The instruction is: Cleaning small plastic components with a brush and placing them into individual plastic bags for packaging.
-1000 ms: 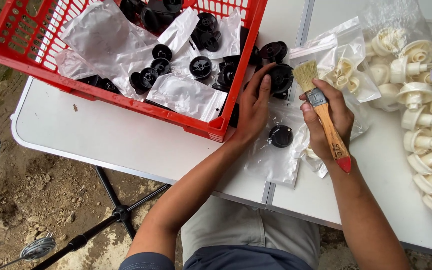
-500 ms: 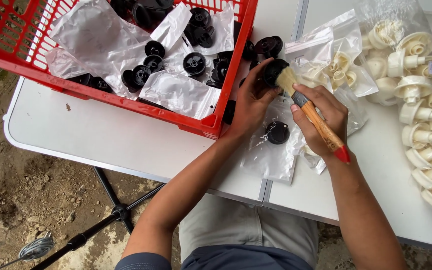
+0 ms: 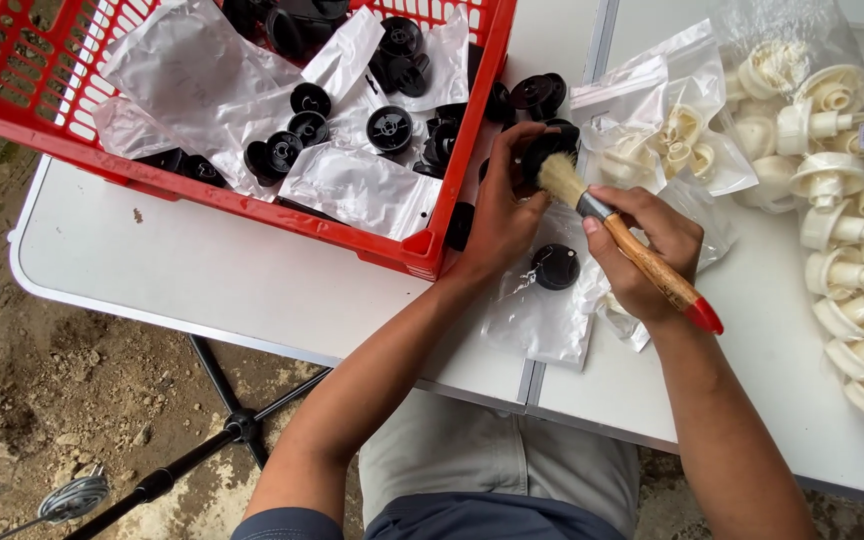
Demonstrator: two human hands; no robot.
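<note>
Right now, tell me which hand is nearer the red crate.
Left. The left hand holds a black part right beside the red crate, near its corner. The right hand, gripping the brush, sits farther out over the white table.

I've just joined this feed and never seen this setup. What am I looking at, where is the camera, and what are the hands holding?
There is no machine here: a person works with bare hands, and the one camera sits on their head, looking down. The left hand holds a round black plastic part. The right hand grips a wooden-handled brush with its bristles on that part. On the white folding table stand a red crate of black parts and clear bags, another black part on a clear bag, and bags of cream plastic parts at right.
</note>
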